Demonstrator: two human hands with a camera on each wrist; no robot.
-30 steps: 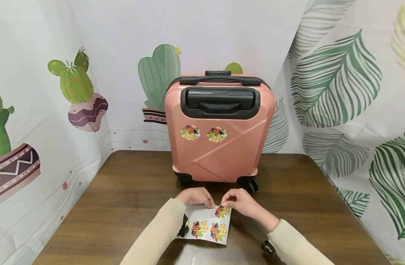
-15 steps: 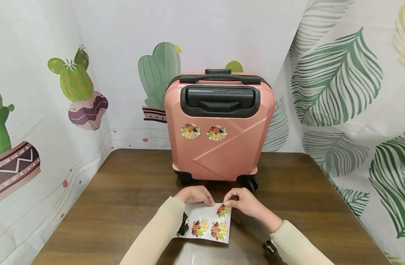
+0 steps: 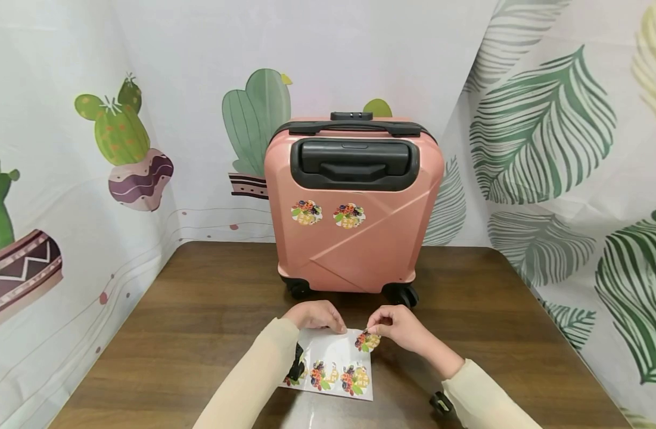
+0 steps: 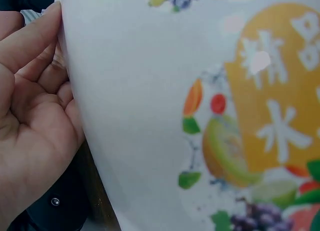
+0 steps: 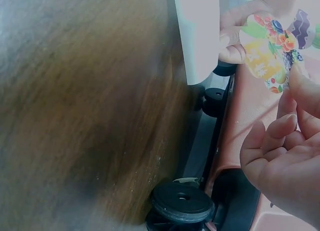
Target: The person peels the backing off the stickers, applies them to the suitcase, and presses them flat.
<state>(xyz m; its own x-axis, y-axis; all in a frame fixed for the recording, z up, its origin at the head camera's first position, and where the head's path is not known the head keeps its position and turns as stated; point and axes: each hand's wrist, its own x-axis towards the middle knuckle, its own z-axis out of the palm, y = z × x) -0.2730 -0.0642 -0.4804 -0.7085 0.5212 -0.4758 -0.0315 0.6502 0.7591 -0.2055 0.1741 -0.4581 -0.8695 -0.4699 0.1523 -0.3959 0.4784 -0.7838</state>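
Observation:
My left hand (image 3: 318, 316) pinches the far edge of a white sticker sheet (image 3: 328, 347), which is held up above the table; the left wrist view shows the thumb against the edge of the sheet (image 4: 125, 101). Between thumb and finger, my right hand (image 3: 400, 326) pinches a round fruit sticker (image 3: 367, 341) by its edge. In the right wrist view that fruit sticker (image 5: 270, 51) is off the sheet (image 5: 197, 41). Several fruit stickers (image 3: 356, 379) lie along the near edge of the sheet, one partly hidden by the left wrist strap.
A pink suitcase (image 3: 354, 250) stands upright on the wooden table (image 3: 199, 310) behind the hands, with two fruit stickers (image 3: 307, 213) on its front. Its black wheels (image 3: 400, 294) touch the tabletop. A patterned curtain (image 3: 199, 149) hangs behind the table.
The right hand has drawn the fruit sticker away from the sheet, moving slightly right. The left hand keeps its grip on the sheet, which has tilted a little.

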